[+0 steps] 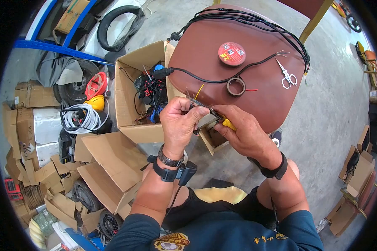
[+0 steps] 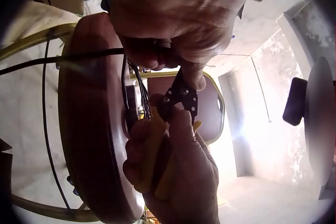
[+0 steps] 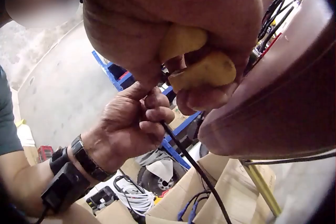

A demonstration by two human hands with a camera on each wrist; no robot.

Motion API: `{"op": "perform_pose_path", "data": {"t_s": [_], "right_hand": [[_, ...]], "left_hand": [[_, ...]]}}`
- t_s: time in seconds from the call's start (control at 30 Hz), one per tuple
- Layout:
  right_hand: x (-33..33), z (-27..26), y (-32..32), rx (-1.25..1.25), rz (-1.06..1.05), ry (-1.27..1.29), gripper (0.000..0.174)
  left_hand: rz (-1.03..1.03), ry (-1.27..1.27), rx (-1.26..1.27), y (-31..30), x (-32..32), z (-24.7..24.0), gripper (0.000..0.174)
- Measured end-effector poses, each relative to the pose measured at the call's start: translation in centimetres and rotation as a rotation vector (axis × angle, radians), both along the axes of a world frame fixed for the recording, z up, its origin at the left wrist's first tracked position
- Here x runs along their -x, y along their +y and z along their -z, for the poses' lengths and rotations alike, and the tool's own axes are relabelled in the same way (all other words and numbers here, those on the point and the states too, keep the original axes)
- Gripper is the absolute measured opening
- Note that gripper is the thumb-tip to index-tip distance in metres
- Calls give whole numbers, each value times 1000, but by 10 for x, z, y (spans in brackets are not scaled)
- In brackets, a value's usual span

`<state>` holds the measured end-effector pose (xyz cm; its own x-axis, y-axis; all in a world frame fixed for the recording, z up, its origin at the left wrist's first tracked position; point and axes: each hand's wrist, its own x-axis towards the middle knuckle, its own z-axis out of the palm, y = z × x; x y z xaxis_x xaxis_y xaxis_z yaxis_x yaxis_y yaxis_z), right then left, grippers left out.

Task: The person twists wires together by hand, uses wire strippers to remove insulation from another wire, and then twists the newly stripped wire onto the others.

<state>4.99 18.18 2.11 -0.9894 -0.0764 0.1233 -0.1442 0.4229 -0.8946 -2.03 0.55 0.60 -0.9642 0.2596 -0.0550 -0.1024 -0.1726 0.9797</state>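
The left hand (image 1: 180, 121) pinches the end of a black cable (image 3: 194, 163), with thin bare wires and a yellow wire (image 1: 199, 91) sticking up by its fingertips. Curled round the yellow handles (image 3: 205, 71) of a wire-stripping tool, the right hand (image 1: 249, 131) holds it just right of the left fingers. The tool's dark metal head (image 2: 181, 98) reaches the left thumb in the left wrist view. Fingers hide where the wires meet the tool.
On the brown seat (image 1: 188, 46) lie a coiled black cable, a red round tin (image 1: 231, 54), a tape roll (image 1: 236, 87) and scissors (image 1: 285, 75). An open carton (image 1: 144, 134) with cables stands left of it. More cartons and wheels lie at the left.
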Motion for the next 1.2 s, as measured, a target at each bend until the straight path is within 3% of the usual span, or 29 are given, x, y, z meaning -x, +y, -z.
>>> {"op": "perform_pose_path", "data": {"t_s": [0.9,1.2], "right_hand": [[-3,-2,-3,-90,44,24,47],[-4,-2,-7,-142,72,61,51]], "left_hand": [[-41,-6,0,1,-3,2,27],[-95,-9,14,6,-4,3,38]]}}
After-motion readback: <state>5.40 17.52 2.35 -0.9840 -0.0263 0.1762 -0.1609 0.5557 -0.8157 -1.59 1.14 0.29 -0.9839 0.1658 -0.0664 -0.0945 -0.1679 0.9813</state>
